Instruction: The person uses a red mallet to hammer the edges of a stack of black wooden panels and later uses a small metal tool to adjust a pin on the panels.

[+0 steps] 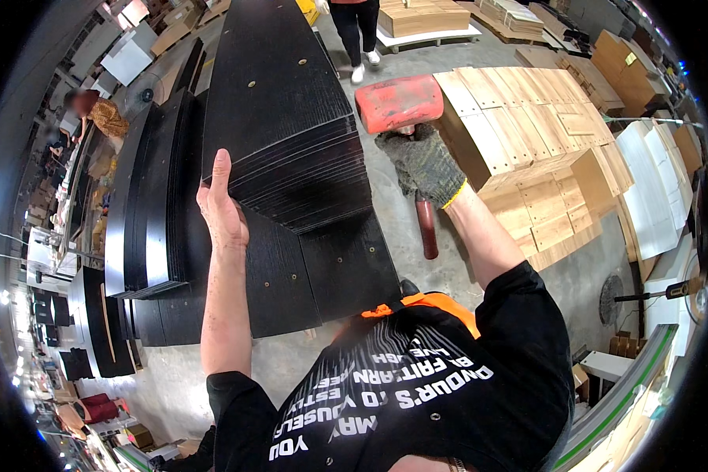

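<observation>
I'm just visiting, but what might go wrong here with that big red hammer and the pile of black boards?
The left hand is bare, at the side of the black boards; a stray blow from the red hammer in the gloved right hand might hurt it.
The boards are stacked high with no strap visible, so a knock could make some slide.

Black panels [285,110] cropped above, person's head [79,101] blurred
</observation>
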A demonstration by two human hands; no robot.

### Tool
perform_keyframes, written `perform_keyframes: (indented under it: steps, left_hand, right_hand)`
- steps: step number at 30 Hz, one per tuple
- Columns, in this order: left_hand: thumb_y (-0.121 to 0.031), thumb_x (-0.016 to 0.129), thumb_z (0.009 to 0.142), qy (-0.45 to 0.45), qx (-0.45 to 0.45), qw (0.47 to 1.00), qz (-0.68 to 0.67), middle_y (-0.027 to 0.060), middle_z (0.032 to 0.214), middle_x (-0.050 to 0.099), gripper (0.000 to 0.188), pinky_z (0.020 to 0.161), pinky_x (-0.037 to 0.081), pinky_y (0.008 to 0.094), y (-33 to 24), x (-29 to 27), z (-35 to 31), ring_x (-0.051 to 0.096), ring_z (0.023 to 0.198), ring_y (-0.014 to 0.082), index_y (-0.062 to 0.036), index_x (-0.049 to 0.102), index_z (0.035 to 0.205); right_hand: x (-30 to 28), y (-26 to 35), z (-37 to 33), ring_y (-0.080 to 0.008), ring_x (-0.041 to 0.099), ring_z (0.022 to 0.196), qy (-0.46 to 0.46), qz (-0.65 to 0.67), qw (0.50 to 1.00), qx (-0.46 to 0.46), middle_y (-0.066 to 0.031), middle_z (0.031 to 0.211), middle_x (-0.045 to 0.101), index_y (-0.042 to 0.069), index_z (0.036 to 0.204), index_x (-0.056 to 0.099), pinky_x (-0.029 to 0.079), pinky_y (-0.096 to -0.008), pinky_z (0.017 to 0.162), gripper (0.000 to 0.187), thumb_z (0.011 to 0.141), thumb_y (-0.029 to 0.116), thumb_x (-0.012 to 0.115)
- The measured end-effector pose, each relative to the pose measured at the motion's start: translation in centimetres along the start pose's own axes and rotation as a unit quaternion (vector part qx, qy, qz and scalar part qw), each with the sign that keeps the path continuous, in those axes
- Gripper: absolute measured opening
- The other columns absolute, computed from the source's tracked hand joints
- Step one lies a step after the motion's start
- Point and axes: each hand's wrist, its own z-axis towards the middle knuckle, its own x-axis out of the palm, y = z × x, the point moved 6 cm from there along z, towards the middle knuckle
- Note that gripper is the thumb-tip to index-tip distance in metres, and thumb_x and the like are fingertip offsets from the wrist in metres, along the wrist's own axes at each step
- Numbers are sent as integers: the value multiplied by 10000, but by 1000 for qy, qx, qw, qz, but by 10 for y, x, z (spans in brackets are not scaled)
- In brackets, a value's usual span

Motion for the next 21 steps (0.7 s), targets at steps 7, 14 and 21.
perform_keyframes:
  steps: [7,14,21]
  left_hand:
    - [-390,644,849,-18,17,1000,3,45,846,625,347,569,500,202,1,3,-4,597,682,94,-47,595,848]
    - [-412,652,837,-48,24,997,52,38,789,608,361,552,480,191,8,-8,1,580,668,76,-57,589,809]
    - [-415,651,837,-33,46,998,26,34,743,602,362,533,474,201,-1,2,-1,572,616,88,-65,584,774]
  right_hand:
    - [-3,10,1,-120,492,688,-40,-91,983,-152,-2,772,528,77,908,553,445,-280,651,141,795,101,633]
    - [-3,15,3,-143,510,781,-92,-147,955,-240,-19,835,540,56,935,554,448,-309,741,170,789,85,636]
    - [-6,12,-5,-262,555,831,-90,-101,963,-235,-118,887,582,68,1020,570,452,-373,745,203,851,179,591]
